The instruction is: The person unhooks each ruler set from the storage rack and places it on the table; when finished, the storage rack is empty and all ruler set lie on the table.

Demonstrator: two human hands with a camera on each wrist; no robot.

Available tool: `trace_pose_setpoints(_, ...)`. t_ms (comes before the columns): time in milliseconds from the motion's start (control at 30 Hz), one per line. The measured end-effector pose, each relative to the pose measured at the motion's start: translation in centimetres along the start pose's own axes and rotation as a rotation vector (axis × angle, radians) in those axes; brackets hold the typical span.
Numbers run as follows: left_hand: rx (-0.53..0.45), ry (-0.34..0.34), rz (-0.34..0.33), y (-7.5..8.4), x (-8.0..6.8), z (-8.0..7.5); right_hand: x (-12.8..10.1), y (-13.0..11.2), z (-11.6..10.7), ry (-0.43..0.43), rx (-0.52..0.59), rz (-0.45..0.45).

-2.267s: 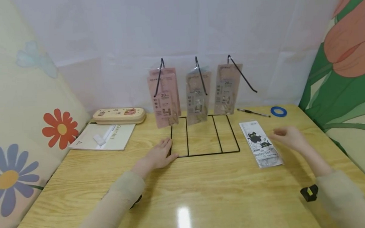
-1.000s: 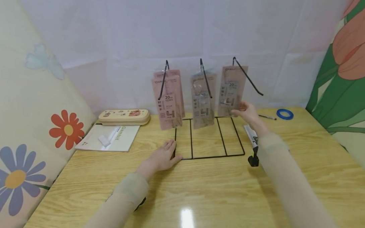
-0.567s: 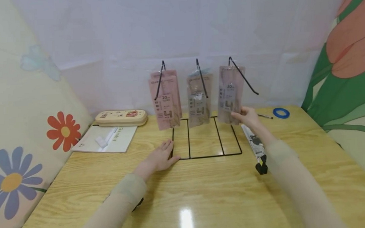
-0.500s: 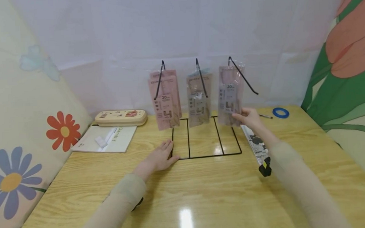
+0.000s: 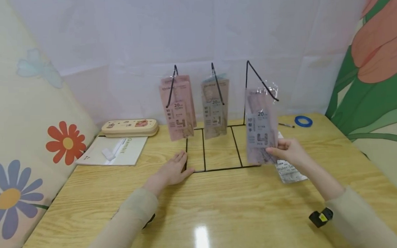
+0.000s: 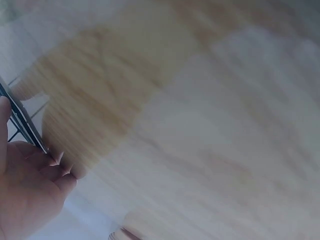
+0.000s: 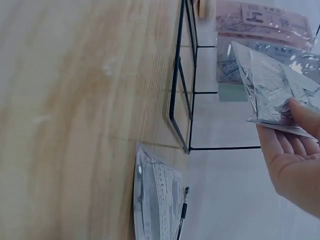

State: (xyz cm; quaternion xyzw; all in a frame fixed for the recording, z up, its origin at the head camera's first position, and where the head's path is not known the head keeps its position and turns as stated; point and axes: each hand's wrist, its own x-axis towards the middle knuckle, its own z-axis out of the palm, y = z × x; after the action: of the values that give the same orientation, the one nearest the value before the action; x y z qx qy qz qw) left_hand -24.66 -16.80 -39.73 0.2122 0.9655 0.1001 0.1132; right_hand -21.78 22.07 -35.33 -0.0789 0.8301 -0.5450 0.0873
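Observation:
My right hand (image 5: 293,153) pinches a purplish-pink ruler set pack (image 5: 262,132) by its lower right corner, thumb in front. The pack hangs upright, and its clear top overlaps the tip of the right hook (image 5: 262,81) of the black wire rack (image 5: 227,169). In the right wrist view, its clear plastic (image 7: 275,85) shows between thumb and fingers. My left hand (image 5: 172,170) rests at the rack's left side, fingers extended along the wire and thumb at the front corner. Pink ruler packs (image 5: 177,113) hang on the left hook, and others (image 5: 215,112) on the middle one.
A black-and-white ruler set pack (image 5: 290,172) lies right of the rack, partly covered by the held pack. Behind are a pen (image 5: 286,125) and a blue ring (image 5: 303,121). At left lie a pencil case (image 5: 129,128) and a booklet (image 5: 128,153) with a white eraser-like block (image 5: 108,153).
My right hand went from beside the black-and-white pack to the right hook's ruler pack, took its lower corner and drew it forward along the hook to the tip. The left hand stayed put.

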Motion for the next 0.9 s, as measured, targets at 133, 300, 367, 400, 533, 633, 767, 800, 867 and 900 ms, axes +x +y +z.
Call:
trace_pose_setpoints(133,0.007,-0.002,0.000,0.0,0.1,0.0,-2.4,0.2,-0.1,-0.003,-0.020,-0.004)
trace_pose_setpoints(300,0.009,-0.008,-0.003,0.1,0.2,0.0,-5.4,0.4,-0.3,-0.021,-0.022,-0.047)
trace_pose_setpoints(367,0.009,-0.009,-0.004,0.1,0.3,0.0,-6.6,0.4,-0.4,-0.025,-0.012,-0.049)
trace_pose_setpoints(400,0.010,-0.009,-0.003,0.1,0.3,0.0,-7.1,0.5,-0.6,-0.026,-0.010,-0.048)
trace_pose_setpoints(533,0.011,-0.010,-0.002,0.0,0.2,0.0,-9.2,1.0,-1.2,-0.013,0.006,-0.039)
trace_pose_setpoints(633,0.013,-0.006,-0.002,-0.1,0.2,0.0,-10.3,1.7,-2.0,0.014,0.020,-0.043)
trace_pose_setpoints(767,0.013,0.001,0.000,-0.2,0.2,0.1,-10.8,2.6,-4.4,0.083,-0.018,-0.031)
trace_pose_setpoints(800,0.013,0.002,0.001,-0.2,0.2,0.1,-10.8,2.9,-5.2,0.104,-0.035,-0.020)
trace_pose_setpoints(867,0.014,0.001,0.001,-0.2,0.2,0.1,-10.5,3.5,-7.0,0.137,-0.106,0.021)
trace_pose_setpoints(900,0.016,0.000,0.001,-0.2,0.1,0.1,-10.2,3.8,-7.9,0.144,-0.140,0.051)
